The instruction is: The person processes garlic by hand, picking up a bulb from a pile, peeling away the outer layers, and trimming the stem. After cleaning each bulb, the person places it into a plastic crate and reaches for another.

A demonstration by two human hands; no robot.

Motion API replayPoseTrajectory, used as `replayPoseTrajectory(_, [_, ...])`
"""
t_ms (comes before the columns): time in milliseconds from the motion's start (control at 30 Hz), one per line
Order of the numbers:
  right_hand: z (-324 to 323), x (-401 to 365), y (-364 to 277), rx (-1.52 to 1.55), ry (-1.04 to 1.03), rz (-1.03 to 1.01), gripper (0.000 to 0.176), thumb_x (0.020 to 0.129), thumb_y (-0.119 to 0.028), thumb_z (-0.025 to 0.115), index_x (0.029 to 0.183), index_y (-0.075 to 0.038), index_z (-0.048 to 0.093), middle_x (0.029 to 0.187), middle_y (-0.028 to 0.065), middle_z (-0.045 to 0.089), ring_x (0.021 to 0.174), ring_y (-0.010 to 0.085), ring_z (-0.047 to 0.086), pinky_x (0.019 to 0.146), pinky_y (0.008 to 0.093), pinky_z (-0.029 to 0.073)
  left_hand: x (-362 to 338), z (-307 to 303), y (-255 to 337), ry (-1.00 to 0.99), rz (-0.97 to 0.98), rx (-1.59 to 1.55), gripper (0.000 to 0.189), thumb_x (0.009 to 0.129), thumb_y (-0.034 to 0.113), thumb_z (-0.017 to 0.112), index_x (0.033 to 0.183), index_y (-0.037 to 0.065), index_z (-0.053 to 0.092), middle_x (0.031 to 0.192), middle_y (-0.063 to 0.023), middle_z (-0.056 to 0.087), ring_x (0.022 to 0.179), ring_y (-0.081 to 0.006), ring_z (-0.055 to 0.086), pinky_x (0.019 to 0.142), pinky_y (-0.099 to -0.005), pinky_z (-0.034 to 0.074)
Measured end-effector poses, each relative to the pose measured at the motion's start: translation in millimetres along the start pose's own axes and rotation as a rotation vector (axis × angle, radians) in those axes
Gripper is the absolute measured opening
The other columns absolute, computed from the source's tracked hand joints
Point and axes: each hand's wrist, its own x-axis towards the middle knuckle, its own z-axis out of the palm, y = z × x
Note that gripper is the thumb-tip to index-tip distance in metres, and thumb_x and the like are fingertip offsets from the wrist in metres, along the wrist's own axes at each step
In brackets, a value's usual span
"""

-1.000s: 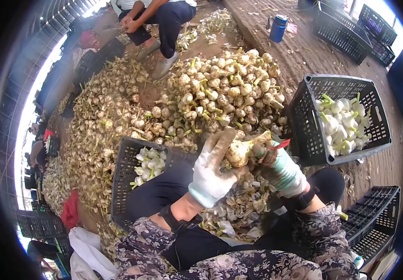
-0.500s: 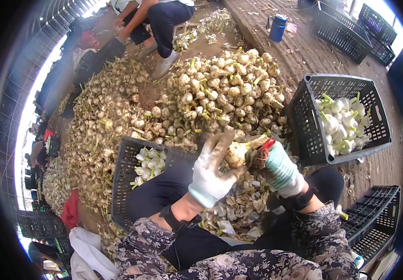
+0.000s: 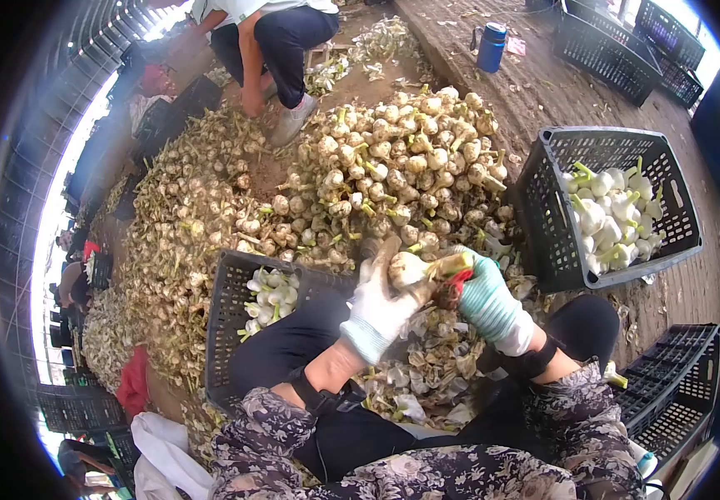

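Observation:
In a white glove, my left hand [image 3: 381, 304] is closed around a garlic bulb [image 3: 408, 270] whose stem points right. My right hand [image 3: 491, 302], in a green and white glove, is closed at the stem, on a small tool with red wrapping [image 3: 462, 278]; the rest of the tool is mostly hidden. Peeled skins [image 3: 435, 367] lie below my hands between my knees. Beyond them rises a heap of unpeeled garlic [image 3: 401, 158]. Clean white bulbs [image 3: 272, 298] lie in the crate [image 3: 225, 333] beside my left leg.
A black crate [image 3: 547, 217] at the right holds white garlic [image 3: 610, 217]. Empty-looking crates [image 3: 668, 383] stand at the lower right. A blue bottle [image 3: 491, 47] is on the boards at the top. Another person [image 3: 280, 50] sits beyond the heap at upper left.
Both hands and the bulb have moved slightly left, and my right hand has turned over more at the stem. The other person's arm now reaches down to the garlic.

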Motion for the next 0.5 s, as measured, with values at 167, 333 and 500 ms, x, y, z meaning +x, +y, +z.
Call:
replayPoseTrajectory(167, [-15, -17, -53, 0.507, -0.116, 0.232, 0.02, 0.077, 0.001, 0.059, 0.097, -0.003, 0.059, 0.083, 0.0035, 0.061, 0.069, 0.01, 0.055, 0.061, 0.0238, 0.045, 0, -22, 21, -0.409, -0.232, -0.828, 0.057, 0.078, 0.02, 0.067, 0.125, -0.002, 0.043, 0.117, -0.0139, 0.054, 0.098, -0.0223, 0.059, 0.077, -0.0325, 0.05])
replayPoseTrajectory(333, [-28, -22, 4, 0.913, -0.01, 0.236, 0.023, 0.087, -0.016, 0.053, 0.105, -0.002, 0.053, 0.097, 0.0063, 0.06, 0.084, 0.0137, 0.059, 0.073, 0.0266, 0.048, 11, -19, 6, -0.437, -0.152, -0.838, 0.064, 0.084, 0.031, 0.061, 0.131, -0.003, 0.034, 0.113, -0.0107, 0.054, 0.097, -0.0174, 0.057, 0.081, -0.0313, 0.051])
replayPoseTrajectory(500, [-12, -16, -38, 0.059, -0.133, -0.149, 0.013, 0.083, -0.015, 0.058, 0.082, -0.003, 0.06, 0.085, 0.0064, 0.059, 0.079, 0.0122, 0.054, 0.068, 0.0252, 0.043, 3, -5, 13, -0.181, 0.014, -0.399, 0.072, 0.07, 0.033, 0.077, 0.122, -0.002, 0.042, 0.104, -0.005, 0.056, 0.094, -0.0125, 0.053, 0.084, -0.0252, 0.044])
